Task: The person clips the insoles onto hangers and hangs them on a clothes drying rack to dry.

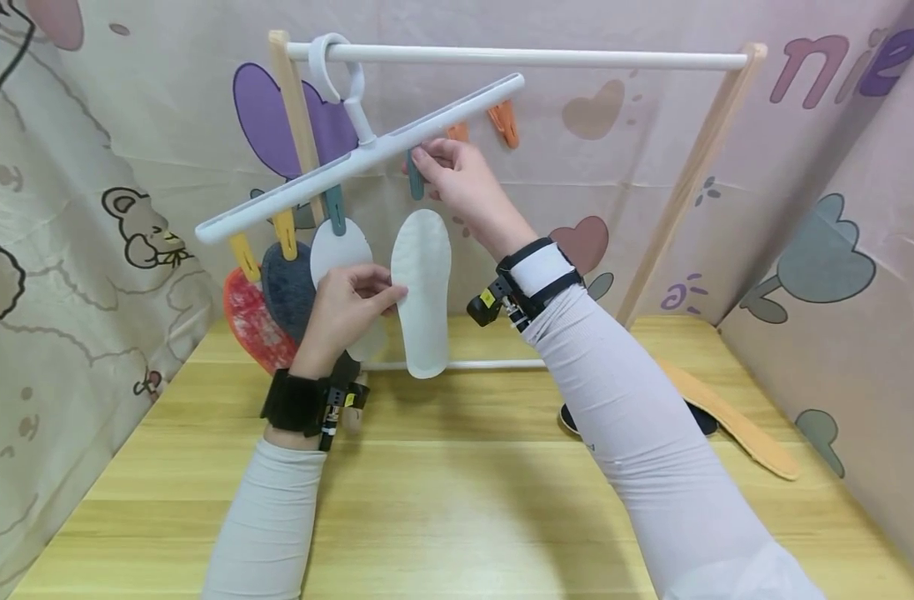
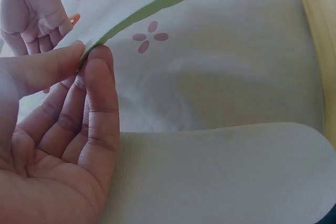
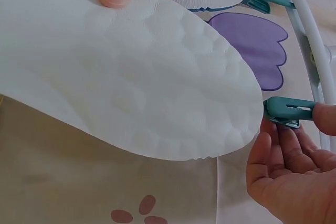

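Note:
A white insole [image 1: 422, 300] hangs upright from my left hand [image 1: 349, 302], which pinches its side edge between thumb and fingers. Just above it, my right hand [image 1: 467, 187] pinches a teal clothespin [image 1: 416, 175] on the white hanger [image 1: 292, 193]. In the right wrist view, the jaws of the clothespin [image 3: 290, 109] are right at the insole's rounded end [image 3: 231, 103]; whether they touch cannot be told. Another teal clothespin [image 1: 335, 208] holds a second white insole [image 1: 342, 243], partly behind my left hand. The hanger tilts, its left end lower.
The hanger hooks over the rack's white bar [image 1: 546, 57]. Yellow clothespins [image 1: 284, 233] hold a dark grey insole [image 1: 286, 287] and a red patterned insole [image 1: 256, 321]. An orange clothespin [image 1: 505, 125] hangs near the right end. On the table lie a tan insole [image 1: 734, 421] and a dark one [image 1: 702, 419].

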`<state>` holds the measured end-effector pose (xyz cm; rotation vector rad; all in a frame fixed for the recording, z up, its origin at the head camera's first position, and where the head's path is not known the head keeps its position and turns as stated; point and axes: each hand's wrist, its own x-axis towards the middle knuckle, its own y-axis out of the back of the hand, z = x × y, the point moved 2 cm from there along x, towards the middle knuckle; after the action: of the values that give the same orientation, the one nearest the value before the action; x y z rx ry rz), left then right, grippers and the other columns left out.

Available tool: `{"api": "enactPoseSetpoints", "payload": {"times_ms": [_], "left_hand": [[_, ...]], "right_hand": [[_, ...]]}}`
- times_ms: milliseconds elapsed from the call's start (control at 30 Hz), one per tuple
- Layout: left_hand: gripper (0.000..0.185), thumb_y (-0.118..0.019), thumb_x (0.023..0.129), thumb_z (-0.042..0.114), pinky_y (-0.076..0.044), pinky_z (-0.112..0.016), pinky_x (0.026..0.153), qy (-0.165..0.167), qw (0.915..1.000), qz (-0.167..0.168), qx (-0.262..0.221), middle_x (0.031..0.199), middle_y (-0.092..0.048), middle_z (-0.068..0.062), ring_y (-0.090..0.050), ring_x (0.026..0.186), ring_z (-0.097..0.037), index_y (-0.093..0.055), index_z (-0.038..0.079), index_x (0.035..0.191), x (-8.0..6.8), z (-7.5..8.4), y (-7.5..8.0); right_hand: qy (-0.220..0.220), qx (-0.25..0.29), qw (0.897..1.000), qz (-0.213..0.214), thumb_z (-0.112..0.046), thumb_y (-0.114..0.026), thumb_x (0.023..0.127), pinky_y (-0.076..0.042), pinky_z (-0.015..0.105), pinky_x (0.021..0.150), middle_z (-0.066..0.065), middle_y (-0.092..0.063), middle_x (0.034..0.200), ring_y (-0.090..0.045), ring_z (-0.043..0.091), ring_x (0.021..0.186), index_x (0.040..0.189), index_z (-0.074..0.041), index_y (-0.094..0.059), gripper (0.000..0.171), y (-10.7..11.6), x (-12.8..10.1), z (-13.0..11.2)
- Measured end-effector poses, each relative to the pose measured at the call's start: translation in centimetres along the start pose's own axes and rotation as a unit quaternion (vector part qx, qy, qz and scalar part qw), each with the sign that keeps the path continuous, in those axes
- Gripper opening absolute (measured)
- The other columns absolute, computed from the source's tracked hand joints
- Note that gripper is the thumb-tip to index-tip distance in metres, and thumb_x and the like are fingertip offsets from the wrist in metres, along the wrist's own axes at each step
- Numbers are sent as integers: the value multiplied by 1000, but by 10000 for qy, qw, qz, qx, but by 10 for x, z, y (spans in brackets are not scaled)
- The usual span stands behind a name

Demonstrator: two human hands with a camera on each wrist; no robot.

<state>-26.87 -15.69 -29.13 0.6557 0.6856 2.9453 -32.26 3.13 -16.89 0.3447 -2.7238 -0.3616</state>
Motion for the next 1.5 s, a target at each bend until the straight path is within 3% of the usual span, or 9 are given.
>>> {"api": "enactPoseSetpoints", "payload": {"times_ms": [267, 667, 800, 1033, 1267, 1500], "left_hand": [[19, -78, 100, 17, -61, -22, 71, 3, 10000, 6, -31, 99, -80, -21, -77, 84, -33, -79, 0, 111, 2, 1, -2], [18, -78, 100, 15, -62, -20, 71, -87, 9997, 123, -181, 99, -80, -22, -78, 88, -38, -80, 0, 110, 4, 3, -4], [18, -78, 100, 15, -62, -20, 70, -121, 9995, 192, -214, 98, -80, -22, -78, 84, -32, -80, 0, 109, 4, 3, -4], [18, -78, 100, 14, -63, -22, 70, -135, 9991, 288, -275, 98, -80, -23, -72, 72, -4, -79, -2, 109, 4, 2, -4], [18, -78, 100, 14, -66, -32, 75, -194, 9987, 361, -316, 98, -79, -23, -71, 73, -4, -79, -1, 109, 4, 3, -5], [20, -78, 100, 14, -62, -18, 71, -211, 9978, 444, -434, 101, -78, -23, -74, 79, -10, -79, -2, 112, 3, 3, -4]], "right_hand": [[121, 75, 9998, 112, -22, -55, 113, -51, 46, 116, 14, -74, 135, -67, 16, 123, 137, -3, -63, 32, 2, -1, 2], [277, 27, 9991, 323, -20, -57, 112, -53, 36, 107, 13, -76, 132, -69, 14, 120, 139, -5, -64, 31, 6, -1, 6], [304, -51, 9990, 317, -20, -57, 113, -54, 34, 107, 13, -76, 133, -69, 15, 122, 140, -5, -63, 32, 6, -1, 6], [403, -171, 9985, 315, -20, -56, 113, -54, 38, 113, 15, -76, 132, -70, 17, 124, 139, -3, -63, 32, 6, -1, 6], [368, -48, 9989, 302, -19, -56, 113, -54, 36, 112, 17, -75, 133, -71, 18, 123, 138, -1, -63, 32, 6, -1, 7], [388, -9, 9988, 282, -19, -57, 113, -55, 32, 110, 18, -76, 129, -71, 16, 118, 135, -1, -65, 30, 5, 0, 8]]}}
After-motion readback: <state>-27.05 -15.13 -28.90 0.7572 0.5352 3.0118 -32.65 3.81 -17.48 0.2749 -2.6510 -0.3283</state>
